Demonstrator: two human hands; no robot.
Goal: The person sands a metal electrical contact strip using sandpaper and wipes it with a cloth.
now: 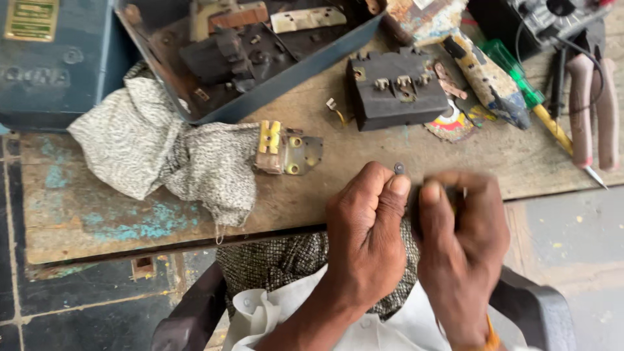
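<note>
Lower centre of frame: left hand [367, 237] and right hand [463, 244] pressed together, pinching a small hidden part; judged light, stiff, fingertip grip.

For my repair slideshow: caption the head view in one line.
Two hands, left and right, meet over a worn wooden bench beside a black switch block.

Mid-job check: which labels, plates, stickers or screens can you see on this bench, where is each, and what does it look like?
Rectangular green and gold metal nameplate: top left, fixed to the blue-grey metal box.
Round multicoloured sticker disc: flat on the worn wooden bench, right of the black terminal block.
No screens or packages show.
Left hand and right hand meet below, what they hold is blurred.
</note>
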